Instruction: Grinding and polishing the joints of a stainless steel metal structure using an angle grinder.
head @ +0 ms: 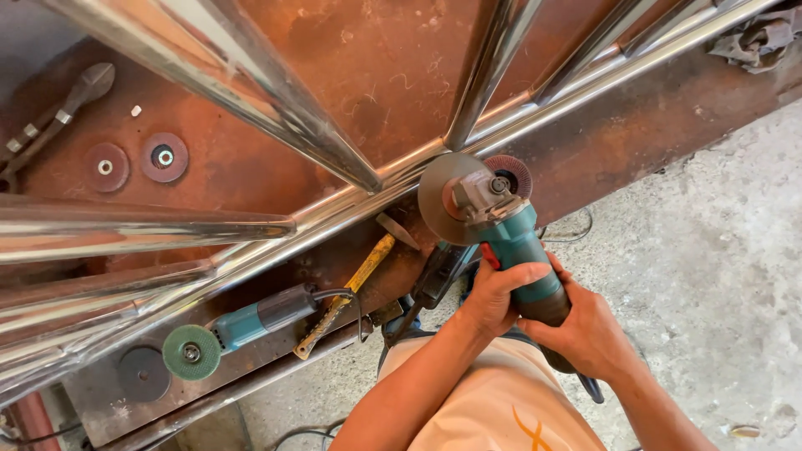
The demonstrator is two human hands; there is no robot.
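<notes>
- Left hand (497, 292) clenched round the upper body of the teal angle grinder (510, 242), just behind the gear head; thumb lies across the housing near the red switch.
- Right hand (585, 334) wrapped round the rear grip of the same grinder, lower down. The two-hand hold likely steadies the tool against kick.
- Grinder sits at the near edge of the rusty steel worktop (351, 58), head tilted up toward the stainless tube frame (401, 179). Its reddish flap disc (511, 174) lies just beside the long rail; whether it touches the rail, cannot tell. Grey guard faces the camera.
- Frame lies flat on the worktop, several polished tubes meeting the rail at joints, so the welds present upward.
- Second grinder (242, 327) with a green disc rests lower left on the worktop, unheld, cord looped beside it.
- Yellow-handled hammer (359, 280) lies between the two grinders, within reach.
- Two spare discs (134, 161) and a spanner (63, 113) parked at the far left, well apart from the hands.
- Concrete floor (710, 250) on the right.
</notes>
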